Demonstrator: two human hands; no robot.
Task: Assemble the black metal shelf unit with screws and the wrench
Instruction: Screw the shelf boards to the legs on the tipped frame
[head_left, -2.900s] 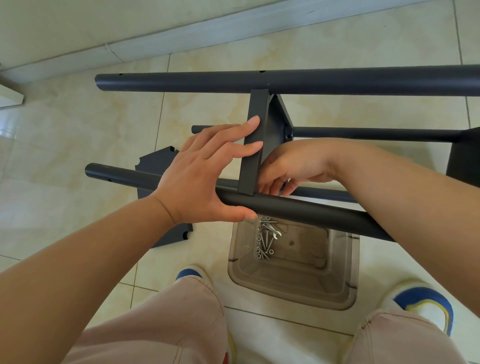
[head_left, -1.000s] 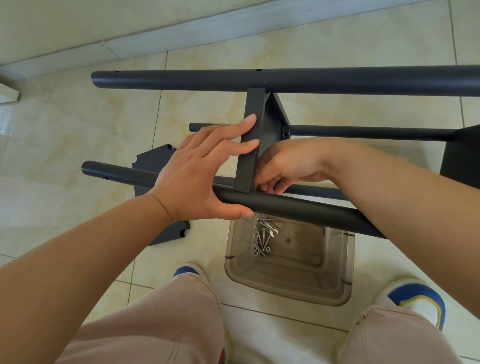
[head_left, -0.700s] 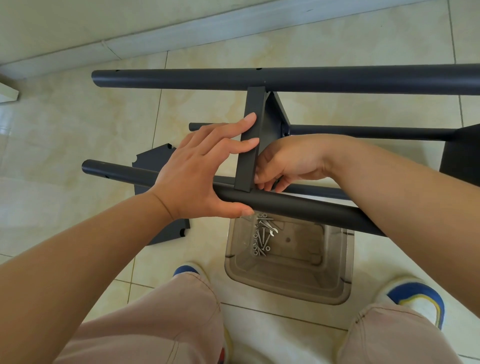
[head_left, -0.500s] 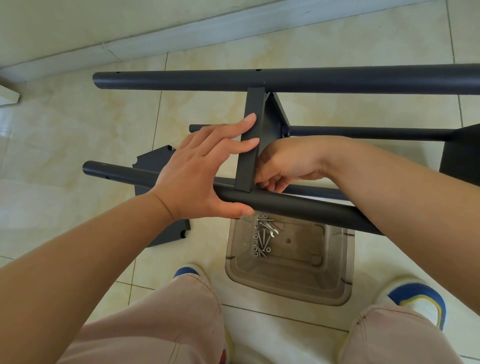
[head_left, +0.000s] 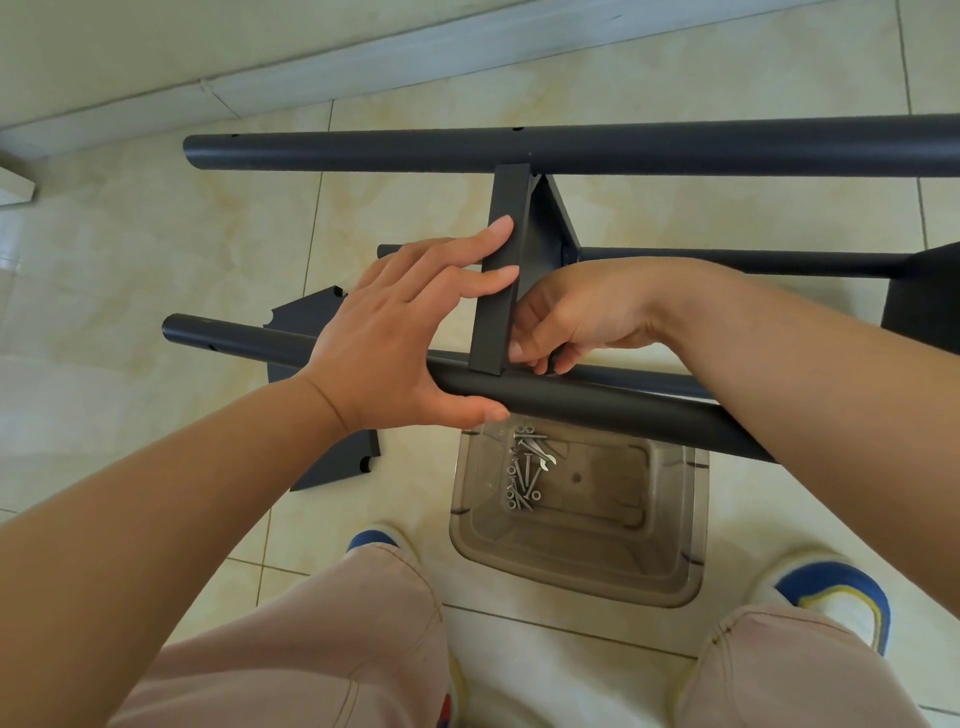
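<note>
Lying on its side across the tiled floor (head_left: 156, 249), the black shelf frame (head_left: 675, 145) filled most of the view, its far tube and near tube (head_left: 597, 402) running left to right with a flat crossbar (head_left: 501, 270) bridging them. A loose black panel (head_left: 306, 322) lay on the floor behind the left forearm, and a clear plastic bin (head_left: 670, 545) stood between the person's feet.

The step in hand looked like fastening the crossbar's near end to the near tube. The left hand (head_left: 400, 338) steadied the joint: its fingers lay straight against the crossbar's left face while the thumb hooked under the near tube. The right hand (head_left: 576, 312) worked at the crossbar's right side, just above the tube, its fingers (head_left: 524, 353) curled and pinched together, probably on a screw, though the piece itself was hidden.

Spare screws (head_left: 524, 475) and what appeared to be the small wrench (head_left: 537, 449) lay in the bin's far left corner, untouched. The next move likely called for turning the fastener in by hand until it caught, holding the holes aligned, then reaching for the wrench to tighten it.
</note>
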